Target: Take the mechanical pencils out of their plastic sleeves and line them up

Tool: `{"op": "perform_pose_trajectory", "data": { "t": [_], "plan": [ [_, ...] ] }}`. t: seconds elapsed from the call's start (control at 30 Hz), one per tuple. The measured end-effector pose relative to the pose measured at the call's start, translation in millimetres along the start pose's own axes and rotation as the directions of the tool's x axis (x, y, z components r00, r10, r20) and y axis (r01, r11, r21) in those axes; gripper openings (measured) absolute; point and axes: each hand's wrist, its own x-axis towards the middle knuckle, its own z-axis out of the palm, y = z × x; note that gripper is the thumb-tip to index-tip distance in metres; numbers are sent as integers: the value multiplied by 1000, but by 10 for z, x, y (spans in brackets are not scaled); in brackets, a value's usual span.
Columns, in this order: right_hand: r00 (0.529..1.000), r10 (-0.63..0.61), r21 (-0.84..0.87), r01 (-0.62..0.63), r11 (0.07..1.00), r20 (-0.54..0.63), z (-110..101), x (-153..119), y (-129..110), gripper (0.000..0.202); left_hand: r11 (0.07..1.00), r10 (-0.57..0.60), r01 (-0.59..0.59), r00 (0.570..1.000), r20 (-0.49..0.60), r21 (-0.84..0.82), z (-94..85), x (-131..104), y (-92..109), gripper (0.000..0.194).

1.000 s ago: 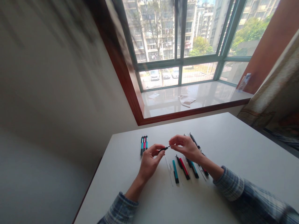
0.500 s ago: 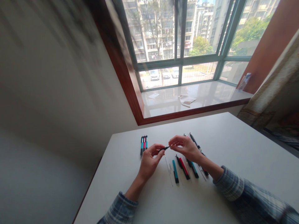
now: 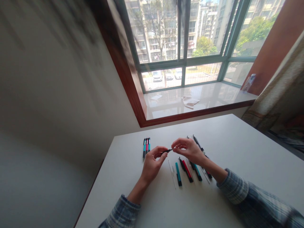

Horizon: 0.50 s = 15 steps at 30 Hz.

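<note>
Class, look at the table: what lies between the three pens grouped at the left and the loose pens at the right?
In the head view, the left hand holding a small black pen part.

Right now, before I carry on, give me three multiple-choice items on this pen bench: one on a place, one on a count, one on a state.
1. Where do the three grouped pens lie?
A. On the table, beyond the left hand
B. On the window sill
C. Under the right sleeve

2. How many pens are in that group?
A. One
B. Three
C. Six

3. What is the state of the small black pen part?
A. Lying loose on the table
B. Held off the table between the fingertips of both hands
C. Resting on the sill

Answers:
1. A, since the group sits on the white tabletop just past the left hand, toward the wall.
2. B, two teal barrels flank one red.
3. B, the left hand pinches one end and the right hand meets the other, above the loose pen pieces.
</note>
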Motion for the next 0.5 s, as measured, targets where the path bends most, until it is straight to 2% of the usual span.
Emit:
{"op": "perform_pose_trajectory", "data": {
  "t": [0.37,0.5],
  "plan": [
    [999,-38,-142,35,989,-16,33,-26,-2,17,997,45,-44,999,-6,63,-1,-3,11,17],
    [998,-55,-171,51,984,-14,36,-30,-2,18,999,38,-38,999,4,36,1,3,15,18]
  ]
}}
